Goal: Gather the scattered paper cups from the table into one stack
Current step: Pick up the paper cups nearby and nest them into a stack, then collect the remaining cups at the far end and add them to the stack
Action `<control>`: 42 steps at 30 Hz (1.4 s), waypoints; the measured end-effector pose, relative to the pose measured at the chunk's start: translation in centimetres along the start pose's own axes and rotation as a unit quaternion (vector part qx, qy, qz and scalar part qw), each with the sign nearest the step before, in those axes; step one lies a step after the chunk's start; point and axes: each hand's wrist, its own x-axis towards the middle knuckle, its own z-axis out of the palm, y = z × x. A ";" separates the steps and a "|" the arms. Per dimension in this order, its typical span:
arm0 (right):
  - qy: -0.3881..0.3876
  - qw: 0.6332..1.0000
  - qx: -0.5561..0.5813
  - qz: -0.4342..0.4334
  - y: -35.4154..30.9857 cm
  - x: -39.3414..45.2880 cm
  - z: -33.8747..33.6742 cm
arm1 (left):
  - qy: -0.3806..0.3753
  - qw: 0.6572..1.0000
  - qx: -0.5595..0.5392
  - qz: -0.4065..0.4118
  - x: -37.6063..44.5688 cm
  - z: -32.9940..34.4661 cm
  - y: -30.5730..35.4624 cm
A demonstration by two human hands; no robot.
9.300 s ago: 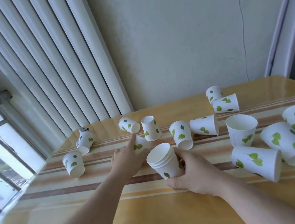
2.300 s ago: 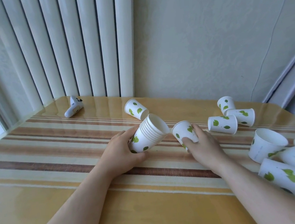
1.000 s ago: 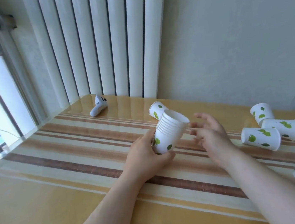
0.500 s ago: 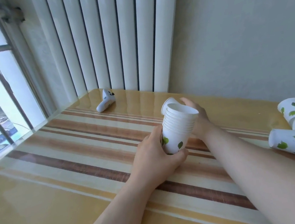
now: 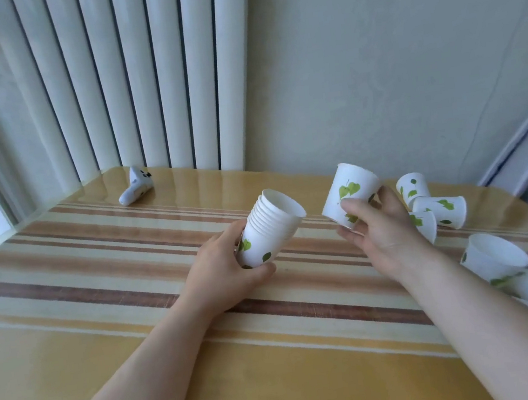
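My left hand (image 5: 227,264) grips the bottom of a stack of white paper cups with green leaf prints (image 5: 272,223), tilted with its mouth up and to the right. To its right, my right hand (image 5: 382,228) holds a single leaf-print cup (image 5: 350,192) off the table, base pointing up and away. The two are close but apart. Three loose cups (image 5: 436,207) lie on their sides just behind my right hand. Several more cups (image 5: 492,256) are clustered at the right edge.
A small white controller-like object (image 5: 136,189) lies at the table's back left corner. The striped glossy table (image 5: 100,286) ends against a white ribbed radiator (image 5: 141,82) and a plain wall. A window sits at the far left.
My right hand reached behind the stack, took the lone cup lying there, and has lifted it to the right of the stack. The left hand keeps holding the stack.
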 end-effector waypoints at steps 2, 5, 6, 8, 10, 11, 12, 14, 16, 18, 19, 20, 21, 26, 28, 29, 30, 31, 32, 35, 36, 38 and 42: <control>-0.037 0.995 0.087 0.007 -1.2 -0.8 0.1 | -0.014 1.000 0.011 0.013 -0.2 -0.1 0.2; -0.083 0.992 0.091 -0.004 -2.1 -2.1 1.7 | -0.025 0.999 0.036 0.025 -0.5 0.1 0.3; -0.090 0.994 0.062 -0.006 -2.0 -2.6 2.4 | -0.026 0.999 0.039 0.027 -0.5 0.2 0.3; -0.097 0.995 -0.001 -0.011 -1.2 -3.6 3.5 | -0.028 0.998 0.039 0.031 -0.7 0.3 0.3; -0.101 0.994 -0.033 -0.017 -0.3 -4.1 4.0 | -0.030 0.998 0.037 0.038 -0.8 0.2 0.3; -0.108 0.994 -0.031 -0.011 0.0 -4.3 4.0 | -0.030 0.998 0.036 0.041 -0.8 0.2 0.3; -0.117 0.993 -0.025 0.000 0.1 -4.5 3.8 | -0.030 0.998 0.035 0.042 -0.8 0.2 0.3; -0.144 0.989 -0.040 0.008 0.5 -5.0 2.6 | -0.035 0.998 0.030 0.039 -0.9 0.1 0.3; -0.158 0.982 -0.107 -0.007 1.1 -5.8 0.7 | -0.047 0.998 0.022 0.036 -1.1 0.0 0.2; -0.155 0.969 -0.191 -0.026 1.7 -6.8 -1.7 | -0.056 0.998 0.002 0.027 -1.5 -0.3 0.1; -0.152 0.962 -0.225 -0.030 1.9 -7.2 -3.0 | -0.059 0.998 -0.016 0.023 -1.8 -0.2 0.4; -0.153 0.956 -0.250 -0.031 2.1 -7.6 -4.2 | -0.059 0.997 -0.036 0.018 -2.0 -0.2 0.8; -0.155 0.951 -0.265 -0.031 2.3 -7.9 -5.1 | -0.062 0.997 -0.049 0.015 -2.2 -0.1 1.4; -0.205 0.946 -0.250 -0.025 2.3 -8.8 -7.2 | -0.165 0.986 -0.022 0.025 -2.6 2.1 5.5; -0.226 0.942 -0.245 -0.027 1.6 -9.2 -7.1 | -0.198 0.980 -0.024 0.024 -2.6 3.2 7.3; -0.232 0.940 -0.247 -0.030 1.1 -9.4 -7.1 | -0.207 0.978 -0.017 0.029 -2.4 3.7 8.1; -0.233 0.937 -0.259 -0.036 0.5 -9.8 -7.3 | -0.211 0.977 -0.008 0.035 -2.2 4.3 8.8; -0.229 0.932 -0.278 -0.044 -0.2 -10.2 -7.8 | -0.210 0.977 -0.006 0.033 -1.9 4.8 9.2; -0.221 0.925 -0.303 -0.058 -1.0 -10.7 -8.5 | -0.203 0.979 -0.011 0.021 -1.5 5.4 9.6; -0.141 0.883 -0.416 -0.169 -3.6 -12.6 -12.6 | -0.153 0.987 -0.040 -0.025 -0.7 7.1 9.8; -0.087 0.847 -0.472 -0.229 -4.2 -13.2 -14.6 | -0.139 0.989 -0.050 -0.030 -0.7 7.7 9.8; 0.035 0.754 -0.582 -0.303 -5.0 -14.5 -18.7 | -0.127 0.989 -0.066 -0.029 -0.8 8.7 9.7; 0.038 0.667 -0.727 -0.159 -4.7 -16.7 -22.6 | -0.120 0.987 -0.107 -0.022 -1.7 10.0 9.6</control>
